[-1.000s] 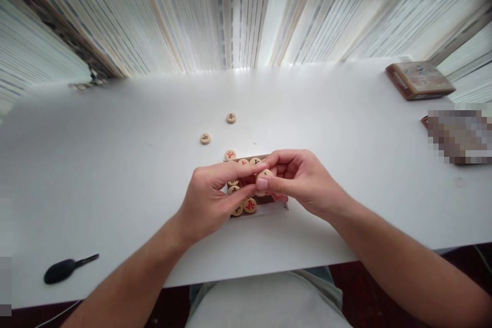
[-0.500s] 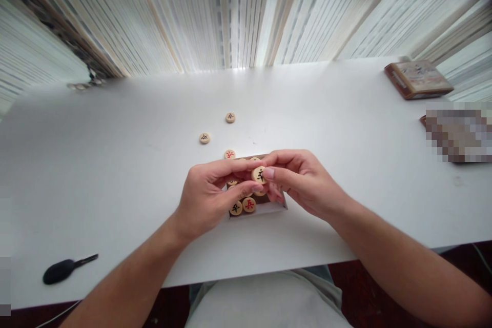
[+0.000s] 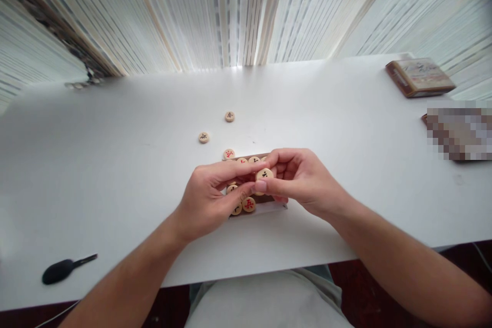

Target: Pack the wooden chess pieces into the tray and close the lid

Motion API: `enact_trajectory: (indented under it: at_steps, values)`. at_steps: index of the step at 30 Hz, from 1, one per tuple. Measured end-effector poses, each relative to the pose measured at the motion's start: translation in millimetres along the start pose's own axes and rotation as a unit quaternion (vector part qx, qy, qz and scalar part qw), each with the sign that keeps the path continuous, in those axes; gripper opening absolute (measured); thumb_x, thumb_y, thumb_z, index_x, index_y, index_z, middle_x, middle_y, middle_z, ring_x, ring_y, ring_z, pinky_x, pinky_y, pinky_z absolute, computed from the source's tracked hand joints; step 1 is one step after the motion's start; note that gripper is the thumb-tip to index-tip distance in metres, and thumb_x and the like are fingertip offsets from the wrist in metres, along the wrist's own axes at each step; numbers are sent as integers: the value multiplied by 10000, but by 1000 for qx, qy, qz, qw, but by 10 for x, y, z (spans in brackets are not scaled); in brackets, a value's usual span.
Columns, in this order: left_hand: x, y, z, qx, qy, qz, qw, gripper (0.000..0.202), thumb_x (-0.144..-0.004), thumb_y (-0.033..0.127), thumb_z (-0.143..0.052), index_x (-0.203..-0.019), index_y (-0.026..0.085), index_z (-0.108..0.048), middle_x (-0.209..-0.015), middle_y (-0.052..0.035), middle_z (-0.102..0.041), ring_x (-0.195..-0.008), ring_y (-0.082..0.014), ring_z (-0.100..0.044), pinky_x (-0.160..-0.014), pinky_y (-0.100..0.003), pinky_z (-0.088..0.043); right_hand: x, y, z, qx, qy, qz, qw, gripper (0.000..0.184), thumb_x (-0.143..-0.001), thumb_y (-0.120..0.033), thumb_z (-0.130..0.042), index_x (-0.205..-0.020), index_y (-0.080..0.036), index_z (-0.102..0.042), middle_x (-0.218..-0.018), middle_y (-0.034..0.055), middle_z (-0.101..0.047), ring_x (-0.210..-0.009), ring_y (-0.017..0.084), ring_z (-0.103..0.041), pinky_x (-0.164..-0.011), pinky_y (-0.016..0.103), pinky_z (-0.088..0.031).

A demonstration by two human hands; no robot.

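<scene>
Over the box (image 3: 265, 208), one round game piece (image 3: 264, 175) held up.
From afar I judge slipping the main risk: if the right hand's (image 3: 302, 177) thumb rolls off the edge, it could drop onto the pieces inside (image 3: 249, 204); a knuckle could nudge the loose red-marked piece (image 3: 229, 154) near the box's eleven o'clock. That right hand pinches the held one, which lies at nine o'clock from its palm and three o'clock from the left hand (image 3: 209, 189), whose fingertips curl close; whether they grip, I can't tell.
</scene>
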State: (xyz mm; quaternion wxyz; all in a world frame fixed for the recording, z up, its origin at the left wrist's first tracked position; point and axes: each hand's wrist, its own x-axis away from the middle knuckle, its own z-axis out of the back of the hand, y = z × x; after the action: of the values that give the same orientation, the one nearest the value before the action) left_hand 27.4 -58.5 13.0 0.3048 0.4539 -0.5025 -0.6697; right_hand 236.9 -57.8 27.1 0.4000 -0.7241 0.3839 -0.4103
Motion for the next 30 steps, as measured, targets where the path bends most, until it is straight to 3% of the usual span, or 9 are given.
enact_trajectory:
  at_steps: [5,9,18,26,30]
  values:
    - [13,-7,7,11,-23,-8,1000,461,-946,90,-807,-1354,304,-794,-1270,-83,-834,-1071,-211,-838,-893,-248,-701,4,-5,-2,18,0,13,1000,369,-655,-324,-1051,-728,-154,-731,-600,9,-713,-473,100,-597,-417,181,-459]
    - [8,3,11,8,-19,-1,1000,456,-912,134,-861,-1338,286,-804,-1180,-97,-856,-943,-211,-852,-765,-241,-708,12,-13,-20,8,-10,22,1000,352,-663,-312,-1050,-723,-156,-740,-580,6,-712,-473,107,-617,-426,184,-480]
    - [-6,-3,1,0,24,-4,1000,349,-872,160,-904,-1202,267,-862,-1136,-86,-866,-964,-223,-851,-861,-287,-720,4,-2,-13,9,-53,55,997,286,-771,-307,-997,-797,-148,-760,-607,5,-707,-506,95,-606,-456,188,-483]
    - [-15,5,10,6,38,8,999,298,-885,193,-896,-1176,251,-871,-1116,-90,-869,-935,-214,-848,-861,-285,-717,9,-38,45,8,-81,47,996,275,-789,-302,-988,-907,-139,-801,-682,29,-759,-561,121,-672,-528,226,-566]
    - [-7,1,15,-8,53,23,998,308,-879,204,-908,-1179,264,-872,-1011,-66,-877,-865,-189,-845,-886,-284,-709,10,-57,52,6,-86,36,996,288,-765,-276,-1000,-917,-141,-795,-696,34,-771,-567,132,-694,-536,230,-580]
